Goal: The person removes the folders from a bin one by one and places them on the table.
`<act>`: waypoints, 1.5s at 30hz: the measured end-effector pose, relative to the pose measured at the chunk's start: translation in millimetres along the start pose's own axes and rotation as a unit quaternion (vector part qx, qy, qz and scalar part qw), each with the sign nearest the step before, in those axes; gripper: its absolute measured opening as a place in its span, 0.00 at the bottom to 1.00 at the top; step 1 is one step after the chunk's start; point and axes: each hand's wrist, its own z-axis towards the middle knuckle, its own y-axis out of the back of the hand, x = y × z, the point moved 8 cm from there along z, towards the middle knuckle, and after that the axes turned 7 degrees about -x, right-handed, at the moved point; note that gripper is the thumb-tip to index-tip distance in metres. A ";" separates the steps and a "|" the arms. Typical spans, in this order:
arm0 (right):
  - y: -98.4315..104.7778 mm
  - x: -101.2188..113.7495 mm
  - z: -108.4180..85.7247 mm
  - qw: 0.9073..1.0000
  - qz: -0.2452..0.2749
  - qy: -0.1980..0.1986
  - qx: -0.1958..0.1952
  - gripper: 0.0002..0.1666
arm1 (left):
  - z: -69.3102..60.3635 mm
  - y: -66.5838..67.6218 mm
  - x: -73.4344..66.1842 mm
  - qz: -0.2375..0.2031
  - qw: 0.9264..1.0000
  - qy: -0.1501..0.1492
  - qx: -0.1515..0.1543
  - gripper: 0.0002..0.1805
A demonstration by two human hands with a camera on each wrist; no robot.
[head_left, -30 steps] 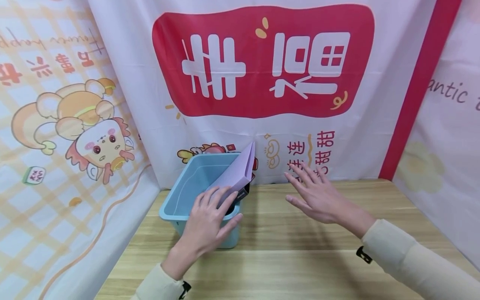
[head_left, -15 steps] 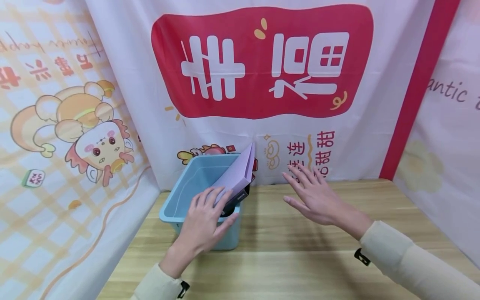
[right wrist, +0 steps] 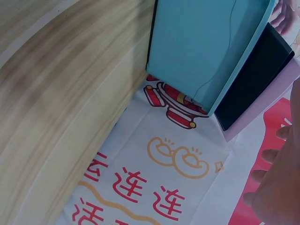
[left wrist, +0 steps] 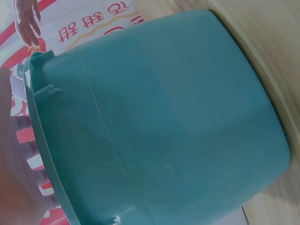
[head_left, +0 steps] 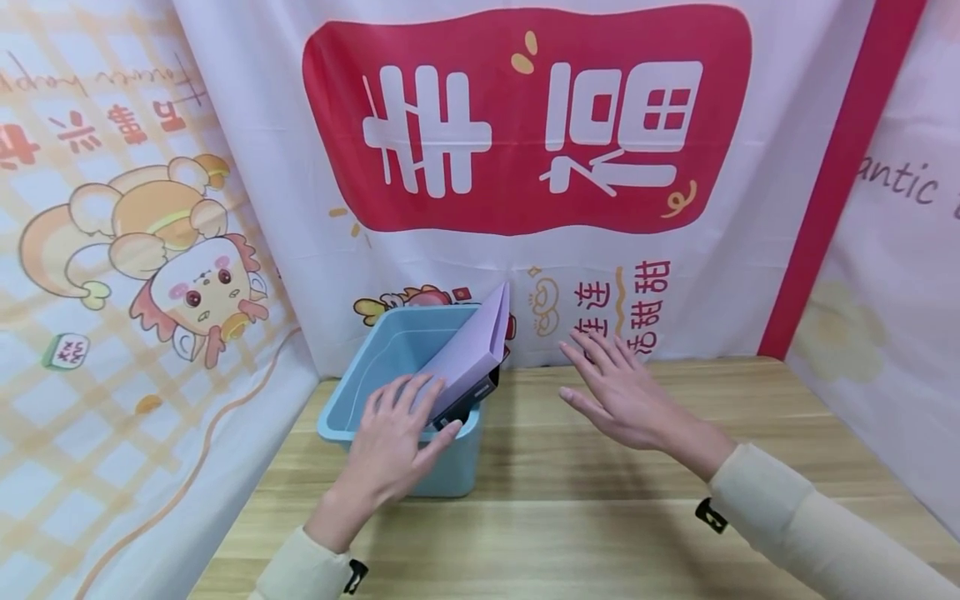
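Observation:
A light-blue plastic bin [head_left: 352,408] stands upright on the wooden table. Leaning out over its right rim is a lilac item [head_left: 468,346] like a book or folder. Beneath that lies a flat black item [head_left: 472,396] with small pale lettering; its kind is unclear. My left hand [head_left: 390,446] hovers at the near rim of the bin, fingers extended and loosely bent; whether they touch the lilac item cannot be told. To the right, my right hand [head_left: 626,396] is held above the table with fingers spread, holding nothing. The left wrist view shows mostly the bin's outer wall [left wrist: 164,117].
A printed white cloth [head_left: 525,258] with a large red panel hangs behind the table. Other patterned cloths hang at the left [head_left: 150,333] and right [head_left: 885,275]. Bare wooden tabletop [head_left: 540,517] extends in front and to the right of the bin.
My left hand has drawn slightly left and back towards me, showing more of the black item. My right hand has drifted a little left. The bin and its contents look unmoved.

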 end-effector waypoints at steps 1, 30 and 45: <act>-0.4 0.5 0.4 1.000 0.005 -0.001 -0.001 0.42 | -0.3 0.4 1.2 0.000 1.000 0.001 0.001 0.39; -3.6 14.2 12.5 0.990 0.132 -0.045 0.010 0.42 | -23.3 3.1 43.5 0.027 0.999 0.030 0.028 0.40; -12.2 19.5 23.4 0.965 0.242 -0.098 0.028 0.43 | -33.4 4.8 58.8 0.028 0.999 0.024 0.029 0.38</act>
